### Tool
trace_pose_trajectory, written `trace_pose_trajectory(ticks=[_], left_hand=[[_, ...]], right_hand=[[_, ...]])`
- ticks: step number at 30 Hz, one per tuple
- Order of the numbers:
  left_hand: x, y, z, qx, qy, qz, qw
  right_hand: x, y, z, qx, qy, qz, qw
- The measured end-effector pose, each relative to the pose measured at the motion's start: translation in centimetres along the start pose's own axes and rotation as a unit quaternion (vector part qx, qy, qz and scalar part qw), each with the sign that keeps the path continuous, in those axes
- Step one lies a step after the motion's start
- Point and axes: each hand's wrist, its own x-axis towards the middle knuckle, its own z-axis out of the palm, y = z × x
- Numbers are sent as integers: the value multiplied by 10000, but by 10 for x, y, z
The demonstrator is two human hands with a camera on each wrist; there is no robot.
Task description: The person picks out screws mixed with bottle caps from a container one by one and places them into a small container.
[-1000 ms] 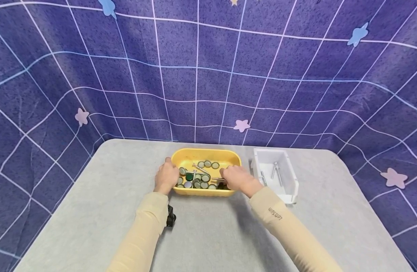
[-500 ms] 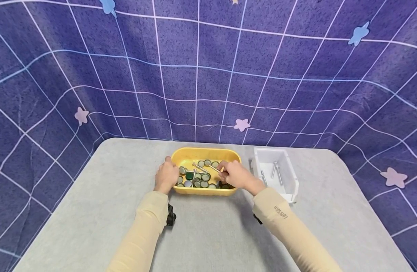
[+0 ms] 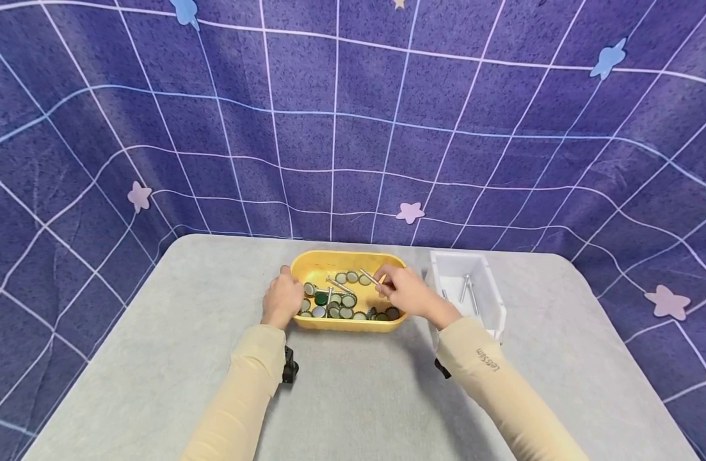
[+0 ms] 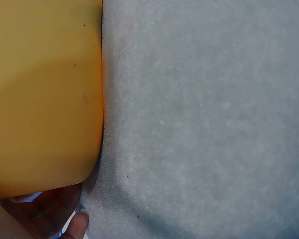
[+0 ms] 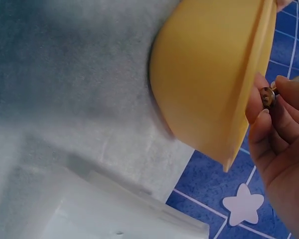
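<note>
A long yellow plastic tub sits on the table, holding several bottle caps and a few loose screws. At its left end, my left hand grips the rim; the left wrist view shows curled fingers against the tub's end wall. My right hand is over the tub's right end. Between thumb and fingers it pinches a metal screw, whose shank points up and left. In the right wrist view the round head of that screw faces the camera.
Right of the tub stands a white plastic bin with a few silver screws inside, partly hidden by my right hand. A grey table lies beneath. Behind hangs a purple-blue curtain with a grid and stars.
My right hand has come up from the tub's right-hand contents with the screw pinched in it, then shifted slightly right. My left hand stays on the rim.
</note>
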Motion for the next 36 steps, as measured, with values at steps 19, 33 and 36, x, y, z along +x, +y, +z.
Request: trace_pose_trajectory(ticks=[19, 33, 36], left_hand=[[-1, 1, -3, 4, 11, 37, 10000], [1, -1, -1, 11, 25, 67, 10000], [1, -2, 1, 11, 17, 52, 10000]], right_hand=[[-10, 17, -37, 720, 174, 755, 9944], [-28, 42, -71, -170, 576, 760, 9953], [-34, 52, -79, -449, 610, 782, 9941]])
